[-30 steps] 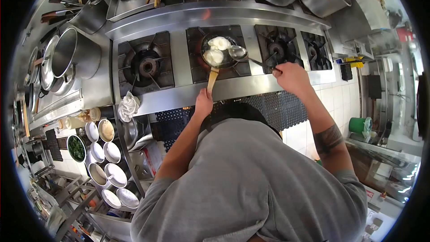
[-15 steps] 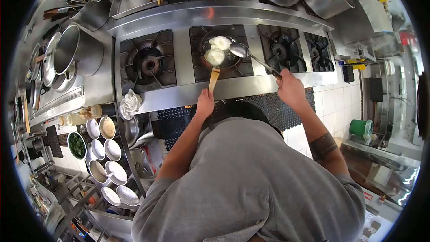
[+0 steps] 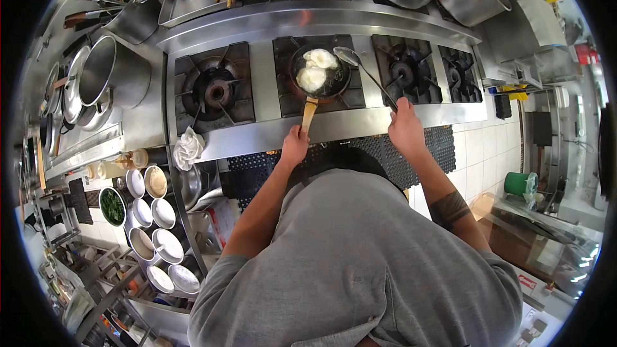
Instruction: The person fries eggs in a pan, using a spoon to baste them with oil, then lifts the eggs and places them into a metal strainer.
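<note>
My left hand (image 3: 295, 146) is closed around the pale handle of a dark frying pan (image 3: 337, 82), which sits over a burner. In the pan lie two white, puffy fried eggs (image 3: 312, 78), one behind the other, with shiny liquid around them. A long metal spoon (image 3: 367, 72) with a dark grip end is held in my right hand (image 3: 407, 130). Its bowl hovers at the pan's right rim, apart from the eggs.
Bare burners (image 3: 214, 92) flank the pan. A crumpled white cloth (image 3: 188, 148) hangs at the stove's front left. White tubs (image 3: 168, 246) and a tub of chopped greens (image 3: 112, 207) stand lower left. Large pots (image 3: 114, 71) stand left and behind.
The spoon has drawn back from beside the eggs to the pan's right rim, its bowl now higher in view. My right hand has shifted slightly left; my left hand keeps its hold.
</note>
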`<state>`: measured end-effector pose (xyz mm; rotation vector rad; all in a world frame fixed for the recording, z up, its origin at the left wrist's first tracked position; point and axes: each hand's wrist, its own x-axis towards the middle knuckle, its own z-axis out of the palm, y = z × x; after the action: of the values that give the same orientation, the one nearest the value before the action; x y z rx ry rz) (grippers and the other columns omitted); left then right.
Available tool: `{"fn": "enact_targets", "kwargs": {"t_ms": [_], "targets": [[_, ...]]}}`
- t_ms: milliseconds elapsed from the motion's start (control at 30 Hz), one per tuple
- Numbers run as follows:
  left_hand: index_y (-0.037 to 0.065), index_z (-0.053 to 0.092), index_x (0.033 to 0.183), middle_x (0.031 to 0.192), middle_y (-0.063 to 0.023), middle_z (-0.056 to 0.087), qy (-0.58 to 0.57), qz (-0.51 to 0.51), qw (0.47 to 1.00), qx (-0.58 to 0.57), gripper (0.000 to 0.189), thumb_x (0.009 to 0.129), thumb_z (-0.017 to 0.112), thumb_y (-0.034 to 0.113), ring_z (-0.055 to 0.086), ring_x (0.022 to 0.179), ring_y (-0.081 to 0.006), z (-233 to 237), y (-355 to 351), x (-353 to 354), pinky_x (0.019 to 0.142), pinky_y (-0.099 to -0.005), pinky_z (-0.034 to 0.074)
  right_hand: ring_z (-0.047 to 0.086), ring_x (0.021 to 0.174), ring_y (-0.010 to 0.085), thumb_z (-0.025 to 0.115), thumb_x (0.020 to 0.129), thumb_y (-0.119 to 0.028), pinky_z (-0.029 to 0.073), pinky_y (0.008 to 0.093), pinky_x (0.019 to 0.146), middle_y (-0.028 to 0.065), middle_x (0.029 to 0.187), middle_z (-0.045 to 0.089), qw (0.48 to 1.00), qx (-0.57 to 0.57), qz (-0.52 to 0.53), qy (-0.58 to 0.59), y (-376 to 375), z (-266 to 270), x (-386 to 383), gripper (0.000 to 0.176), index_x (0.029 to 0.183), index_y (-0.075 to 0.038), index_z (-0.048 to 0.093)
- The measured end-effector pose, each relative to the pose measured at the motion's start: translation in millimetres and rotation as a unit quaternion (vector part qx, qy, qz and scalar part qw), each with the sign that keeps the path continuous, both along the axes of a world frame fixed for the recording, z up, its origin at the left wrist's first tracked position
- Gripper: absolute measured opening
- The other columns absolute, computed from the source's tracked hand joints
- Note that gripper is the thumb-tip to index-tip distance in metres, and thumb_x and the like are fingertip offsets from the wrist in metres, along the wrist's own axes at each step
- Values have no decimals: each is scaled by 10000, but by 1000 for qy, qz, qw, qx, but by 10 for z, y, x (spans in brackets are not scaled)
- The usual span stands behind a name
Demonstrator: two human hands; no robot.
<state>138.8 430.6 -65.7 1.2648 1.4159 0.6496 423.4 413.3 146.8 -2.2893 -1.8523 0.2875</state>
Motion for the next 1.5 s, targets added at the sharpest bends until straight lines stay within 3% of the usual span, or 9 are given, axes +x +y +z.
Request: {"fn": "enact_targets", "kwargs": {"t_ms": [333, 800, 1000, 1067, 1133, 1233, 1333, 1367, 1500], "targets": [[-7, 599, 1017, 798, -145, 686, 1, -3, 1000, 5, 300, 1048, 536, 285, 690, 748, -309, -26, -150, -104, 706, -425, 533, 670, 879, 477, 625, 877, -114, 527, 590, 777, 257, 929, 686, 999, 2, 30, -35, 240, 122, 133, 161, 984, -5, 574], [-17, 603, 956, 752, -99, 683, 32, -17, 999, 30, 318, 1041, 551, 286, 648, 621, -188, 86, -195, -19, 618, -349, 522, 690, 974, 461, 595, 808, -184, 555, 520, 889, 303, 1042, 696, 986, -142, 40, -84, 876, 715, -100, 287, 945, 32, 726], [-18, 631, 945, 727, -127, 678, -82, 117, 979, -148, 342, 1037, 501, 286, 702, 638, -227, -112, -396, -250, 614, -357, 550, 676, 973, 469, 603, 829, -206, 545, 530, 882, 290, 989, 702, 987, -126, 47, -90, 773, 673, -36, 274, 952, 6, 725], [-40, 656, 949, 736, -158, 697, -74, -79, 962, -249, 366, 991, 549, 307, 724, 702, -280, -746, -559, -496, 683, -404, 581, 669, 951, 465, 636, 865, -245, 538, 535, 849, 265, 938, 705, 990, -108, 40, -85, 697, 651, -28, 250, 953, -24, 716], [-74, 652, 1009, 861, -205, 733, 219, -240, 940, -102, 394, 891, 668, 301, 733, 852, -369, -1625, -587, -509, 791, -451, 589, 681, 926, 452, 659, 887, -257, 538, 522, 822, 250, 948, 714, 992, -104, 10, -75, 599, 681, -82, 254, 978, -24, 701], [-68, 626, 1186, 1133, -261, 707, 52, 117, 990, -55, 679, 714, 833, 374, 665, 1115, -405, -1781, -617, -400, 938, -437, 544, 708, 882, 411, 672, 903, -226, 544, 479, 793, 221, 928, 725, 996, -75, 7, -52, 430, 618, -58, 230, 1025, -31, 690], [-37, 628, 1237, 1163, -254, 704, -191, 134, 965, -122, 710, 705, 837, 383, 657, 1138, -389, -1518, -462, -286, 956, -427, 529, 718, 847, 381, 691, 904, -209, 543, 447, 762, 209, 888, 724, 994, -64, 24, -80, 314, 567, -43, 227, 1031, -21, 686], [20, 650, 1251, 1180, -225, 709, -67, 102, 979, -164, 643, 726, 822, 348, 663, 1131, -372, -2112, -455, -163, 947, -417, 528, 715, 829, 368, 691, 908, -206, 540, 437, 753, 202, 876, 722, 995, -67, 25, -73, 301, 558, -41, 224, 1030, -19, 686], [65, 706, 1183, 1192, -203, 707, -57, 141, 978, -146, 527, 733, 814, 317, 668, 1114, -362, -1859, -438, -98, 949, -420, 532, 704, 787, 322, 693, 916, -192, 530, 412, 735, 181, 855, 719, 994, -82, 29, -65, 260, 541, -57, 218, 1027, -4, 687]]}}
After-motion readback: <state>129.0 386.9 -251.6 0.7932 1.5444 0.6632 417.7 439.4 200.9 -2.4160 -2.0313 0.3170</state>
